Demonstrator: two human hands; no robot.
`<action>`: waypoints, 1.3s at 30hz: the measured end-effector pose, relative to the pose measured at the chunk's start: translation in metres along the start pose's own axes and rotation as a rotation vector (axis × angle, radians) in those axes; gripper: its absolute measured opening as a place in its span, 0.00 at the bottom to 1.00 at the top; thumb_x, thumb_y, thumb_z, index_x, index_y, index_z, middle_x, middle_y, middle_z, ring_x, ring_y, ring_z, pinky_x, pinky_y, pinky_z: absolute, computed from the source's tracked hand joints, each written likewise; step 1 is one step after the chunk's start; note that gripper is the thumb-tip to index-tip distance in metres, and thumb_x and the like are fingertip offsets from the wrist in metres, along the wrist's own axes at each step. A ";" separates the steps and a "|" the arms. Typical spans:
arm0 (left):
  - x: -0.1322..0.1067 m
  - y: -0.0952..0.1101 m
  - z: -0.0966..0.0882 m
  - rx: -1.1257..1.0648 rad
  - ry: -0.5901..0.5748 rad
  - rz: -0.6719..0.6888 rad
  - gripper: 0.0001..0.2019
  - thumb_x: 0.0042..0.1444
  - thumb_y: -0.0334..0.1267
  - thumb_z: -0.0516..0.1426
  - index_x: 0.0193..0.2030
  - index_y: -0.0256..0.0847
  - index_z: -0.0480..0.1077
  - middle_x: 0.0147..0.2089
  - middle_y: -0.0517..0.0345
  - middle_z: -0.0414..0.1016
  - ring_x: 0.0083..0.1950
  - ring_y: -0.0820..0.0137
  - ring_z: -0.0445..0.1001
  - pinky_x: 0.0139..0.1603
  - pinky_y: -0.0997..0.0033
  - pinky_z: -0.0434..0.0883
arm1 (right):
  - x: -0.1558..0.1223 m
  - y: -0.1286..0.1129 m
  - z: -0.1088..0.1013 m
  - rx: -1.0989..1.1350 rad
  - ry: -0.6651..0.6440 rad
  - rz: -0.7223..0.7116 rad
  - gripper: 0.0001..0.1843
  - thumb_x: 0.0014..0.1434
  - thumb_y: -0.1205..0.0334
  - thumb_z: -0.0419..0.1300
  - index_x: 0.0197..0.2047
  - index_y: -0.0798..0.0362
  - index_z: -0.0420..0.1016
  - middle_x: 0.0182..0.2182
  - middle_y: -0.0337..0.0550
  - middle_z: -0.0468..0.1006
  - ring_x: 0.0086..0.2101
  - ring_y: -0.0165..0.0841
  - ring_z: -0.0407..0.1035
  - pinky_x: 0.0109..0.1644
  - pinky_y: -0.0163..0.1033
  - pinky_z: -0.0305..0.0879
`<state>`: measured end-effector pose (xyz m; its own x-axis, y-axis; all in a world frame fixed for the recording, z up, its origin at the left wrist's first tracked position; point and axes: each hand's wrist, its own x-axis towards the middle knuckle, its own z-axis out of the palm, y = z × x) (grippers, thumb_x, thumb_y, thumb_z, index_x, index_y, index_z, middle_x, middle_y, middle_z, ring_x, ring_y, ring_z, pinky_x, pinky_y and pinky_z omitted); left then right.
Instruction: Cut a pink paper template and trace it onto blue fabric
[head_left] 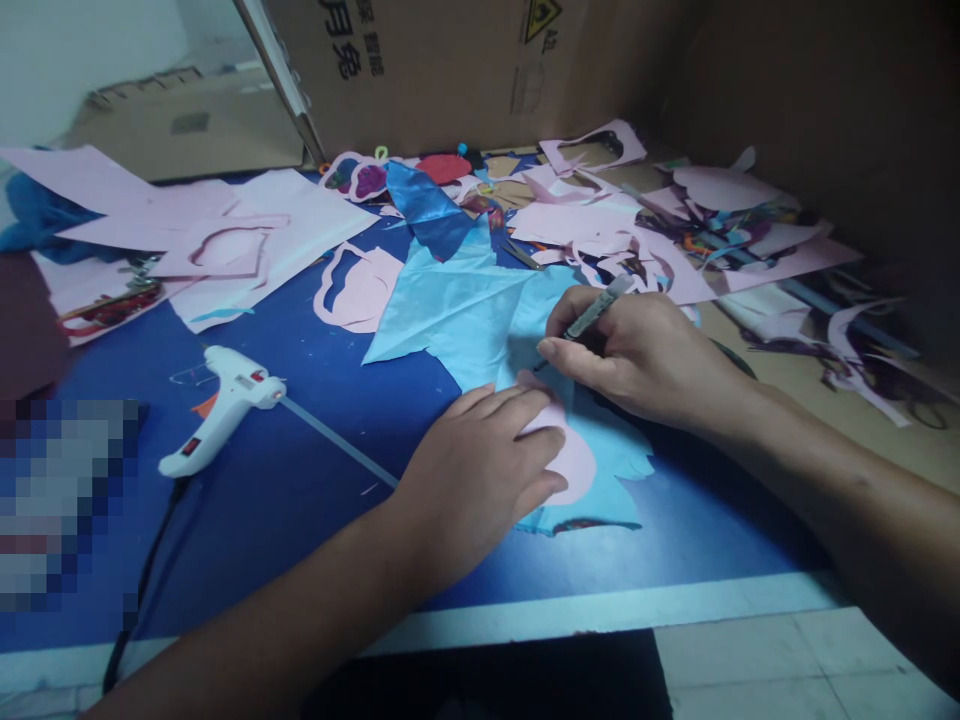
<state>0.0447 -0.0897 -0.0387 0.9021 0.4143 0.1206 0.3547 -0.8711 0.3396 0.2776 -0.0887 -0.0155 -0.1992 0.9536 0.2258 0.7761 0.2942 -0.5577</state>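
My left hand (480, 470) lies flat with fingers stretched out, pressing a pink paper shape (574, 460) onto a light blue sheet (480, 310). My right hand (637, 355) is closed round a grey pen (596, 310), whose tip touches the sheet just beyond the pink shape. Both rest on a dark blue table top (315, 480).
A white glue gun (225, 405) with a black cord lies to the left. Pink paper offcuts (225, 240) and scraps (675, 230) cover the back of the table. A large cardboard box (465, 60) stands behind. The table's front edge (600, 610) is near me.
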 end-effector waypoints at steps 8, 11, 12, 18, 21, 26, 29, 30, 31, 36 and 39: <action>-0.001 -0.001 0.000 -0.004 0.000 0.001 0.12 0.75 0.42 0.62 0.57 0.39 0.81 0.67 0.44 0.79 0.70 0.53 0.76 0.71 0.50 0.70 | 0.000 0.000 0.001 0.003 0.010 0.000 0.16 0.72 0.52 0.62 0.32 0.49 0.73 0.31 0.40 0.85 0.23 0.32 0.70 0.30 0.42 0.57; 0.000 -0.001 0.000 -0.004 -0.002 0.003 0.12 0.74 0.42 0.63 0.57 0.40 0.81 0.67 0.44 0.79 0.71 0.53 0.76 0.72 0.49 0.70 | 0.000 0.000 0.001 0.013 0.005 -0.006 0.15 0.72 0.52 0.63 0.34 0.48 0.74 0.30 0.39 0.84 0.24 0.33 0.71 0.30 0.42 0.58; 0.000 -0.001 0.000 -0.005 -0.003 0.004 0.12 0.74 0.42 0.63 0.57 0.40 0.81 0.68 0.44 0.79 0.71 0.53 0.75 0.72 0.49 0.70 | -0.001 0.000 0.001 0.016 0.003 -0.007 0.15 0.72 0.52 0.63 0.34 0.48 0.74 0.30 0.39 0.84 0.24 0.33 0.70 0.30 0.42 0.58; 0.000 -0.001 0.000 -0.005 -0.006 -0.004 0.12 0.74 0.42 0.63 0.57 0.40 0.81 0.68 0.44 0.79 0.73 0.53 0.74 0.72 0.49 0.71 | -0.001 0.000 -0.001 0.006 0.006 -0.014 0.14 0.73 0.52 0.62 0.35 0.48 0.75 0.32 0.39 0.85 0.24 0.33 0.70 0.31 0.42 0.58; 0.000 -0.001 -0.001 -0.014 -0.008 0.000 0.12 0.74 0.42 0.63 0.58 0.40 0.81 0.68 0.44 0.79 0.72 0.53 0.74 0.72 0.49 0.71 | -0.003 0.000 -0.002 -0.012 0.020 -0.011 0.13 0.72 0.52 0.62 0.35 0.48 0.75 0.32 0.39 0.85 0.23 0.32 0.69 0.31 0.42 0.58; 0.001 0.000 -0.002 -0.032 -0.027 -0.009 0.11 0.74 0.42 0.62 0.57 0.40 0.81 0.68 0.44 0.79 0.71 0.54 0.75 0.73 0.48 0.69 | -0.005 -0.002 -0.004 -0.013 0.006 -0.012 0.12 0.71 0.54 0.62 0.35 0.48 0.76 0.34 0.40 0.86 0.24 0.32 0.71 0.30 0.41 0.59; 0.002 0.000 -0.002 -0.032 -0.037 -0.017 0.11 0.74 0.42 0.63 0.57 0.40 0.81 0.69 0.44 0.78 0.71 0.54 0.75 0.74 0.48 0.68 | -0.006 -0.003 -0.006 -0.034 0.000 -0.024 0.12 0.70 0.55 0.62 0.34 0.48 0.76 0.33 0.39 0.85 0.22 0.31 0.68 0.29 0.41 0.57; 0.001 0.000 -0.002 -0.032 -0.034 -0.017 0.11 0.74 0.41 0.63 0.57 0.40 0.81 0.69 0.44 0.78 0.71 0.54 0.75 0.74 0.48 0.68 | -0.006 -0.004 -0.007 -0.045 -0.002 -0.025 0.12 0.70 0.55 0.62 0.34 0.48 0.76 0.32 0.39 0.85 0.21 0.30 0.67 0.29 0.41 0.56; 0.001 0.000 -0.002 -0.032 -0.029 -0.015 0.11 0.74 0.41 0.63 0.57 0.40 0.81 0.70 0.44 0.77 0.71 0.55 0.75 0.74 0.48 0.69 | -0.007 -0.004 -0.008 -0.052 -0.006 -0.025 0.12 0.70 0.55 0.62 0.34 0.48 0.75 0.31 0.38 0.84 0.20 0.30 0.66 0.28 0.41 0.55; 0.000 0.000 -0.002 -0.034 -0.016 -0.010 0.11 0.75 0.42 0.62 0.57 0.41 0.80 0.68 0.45 0.78 0.71 0.55 0.75 0.73 0.49 0.69 | -0.008 -0.004 -0.008 -0.041 -0.006 -0.030 0.12 0.71 0.55 0.62 0.34 0.48 0.75 0.30 0.38 0.84 0.21 0.30 0.66 0.28 0.41 0.55; 0.000 0.000 -0.002 -0.029 -0.022 -0.011 0.11 0.75 0.42 0.62 0.57 0.42 0.80 0.68 0.45 0.78 0.71 0.55 0.75 0.73 0.49 0.70 | -0.009 -0.002 -0.006 -0.028 -0.010 -0.025 0.12 0.71 0.54 0.62 0.35 0.48 0.75 0.31 0.39 0.85 0.22 0.32 0.67 0.30 0.41 0.57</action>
<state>0.0442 -0.0888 -0.0364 0.9036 0.4174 0.0963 0.3575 -0.8587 0.3673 0.2811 -0.0979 -0.0112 -0.2246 0.9467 0.2307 0.7876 0.3158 -0.5292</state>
